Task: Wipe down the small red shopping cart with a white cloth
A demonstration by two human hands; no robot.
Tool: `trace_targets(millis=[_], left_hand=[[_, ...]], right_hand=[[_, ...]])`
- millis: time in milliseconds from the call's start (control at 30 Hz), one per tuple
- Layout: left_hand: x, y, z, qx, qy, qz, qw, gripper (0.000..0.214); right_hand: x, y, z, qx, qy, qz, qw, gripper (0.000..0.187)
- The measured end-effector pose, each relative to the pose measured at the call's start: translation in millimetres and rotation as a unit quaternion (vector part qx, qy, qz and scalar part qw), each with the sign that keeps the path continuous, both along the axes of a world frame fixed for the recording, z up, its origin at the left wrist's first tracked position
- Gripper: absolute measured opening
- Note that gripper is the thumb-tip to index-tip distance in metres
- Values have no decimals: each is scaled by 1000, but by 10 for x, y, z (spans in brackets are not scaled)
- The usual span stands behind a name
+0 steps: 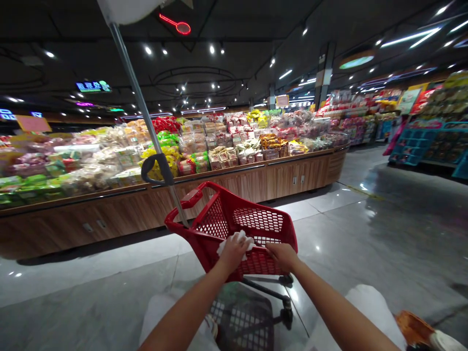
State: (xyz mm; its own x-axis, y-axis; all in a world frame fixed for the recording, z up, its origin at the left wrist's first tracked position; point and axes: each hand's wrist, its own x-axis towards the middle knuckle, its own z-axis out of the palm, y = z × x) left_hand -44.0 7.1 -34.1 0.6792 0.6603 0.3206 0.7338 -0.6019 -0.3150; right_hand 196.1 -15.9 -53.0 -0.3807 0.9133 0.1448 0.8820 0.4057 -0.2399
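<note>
A red plastic shopping cart with a mesh basket stands right in front of me. My left hand presses on its near rim over a crumpled white tissue or bag. My right hand wraps the same rim farther right. A grey metal pole rises from the cart's far left corner and carries a black loop handle. Below the basket is a dark mesh lower tray on small wheels. The basket's inside looks bare apart from the white item.
A long wooden display counter piled with bagged snacks runs ahead and to the left. Stocked shelves stand at the far right. Polished grey tile spreads between them. An orange-brown item sits at the lower right.
</note>
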Motion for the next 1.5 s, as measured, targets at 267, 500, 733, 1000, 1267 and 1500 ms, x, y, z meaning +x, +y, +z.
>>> trace_targets(millis=[267, 500, 733, 1000, 1267, 1500], left_hand=[[-1565, 39, 692, 105, 57, -131, 984, 43], [-1929, 216, 1037, 76, -56, -10, 995, 42], [-1099, 441, 961, 41, -206, 89, 974, 35], [-514, 13, 912, 42, -196, -44, 979, 37], [-436, 414, 1120, -53, -83, -202, 974, 28], [-321, 803, 1194, -46, -184, -64, 980, 31]], right_hand=[[582, 212, -59, 23, -21, 1, 1000, 34], [520, 363, 105, 64, -25, -85, 994, 32], [-992, 443, 761, 142, 182, 127, 965, 49], [-1428, 406, 789, 121, 448, -142, 874, 31], [-822, 231, 756, 179, 440, -255, 842, 33], [-236, 135, 678, 175, 428, -163, 871, 29]])
